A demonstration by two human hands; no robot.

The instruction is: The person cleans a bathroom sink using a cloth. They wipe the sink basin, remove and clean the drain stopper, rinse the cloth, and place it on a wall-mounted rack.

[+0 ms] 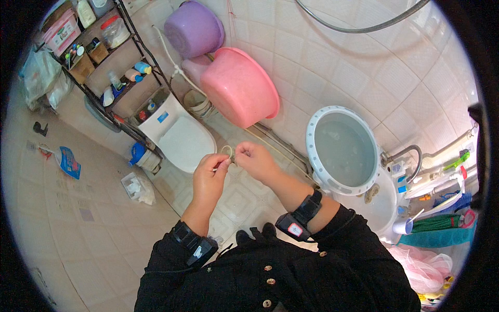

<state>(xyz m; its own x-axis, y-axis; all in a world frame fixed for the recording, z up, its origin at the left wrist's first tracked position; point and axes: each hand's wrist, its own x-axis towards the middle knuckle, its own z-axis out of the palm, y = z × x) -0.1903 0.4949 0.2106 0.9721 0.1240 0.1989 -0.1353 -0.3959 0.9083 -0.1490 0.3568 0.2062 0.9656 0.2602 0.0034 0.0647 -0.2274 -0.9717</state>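
Note:
A thin, pale loop [227, 149], cord-like, stands up from the fingertips of my left hand [209, 171]. My left thumb and forefinger pinch its lower part. Right beside it is my right hand [253, 160], its fingers curled in towards the loop. Whether the right fingertips grip part of it is hidden by the hand itself. Both hands are held up in front of me, over the tiled floor [237, 195] and just in front of the white toilet [187, 140] with its lid down.
A patterned basin [310, 156] of cloudy water rests on the white sink [380, 210] at right, by a curved tap [419, 156]. Pink [237, 85] and purple [191, 29] tubs are by the wall. A shelf rack [111, 58] with bottles stands behind the toilet. A small waste bin [128, 181] is at left.

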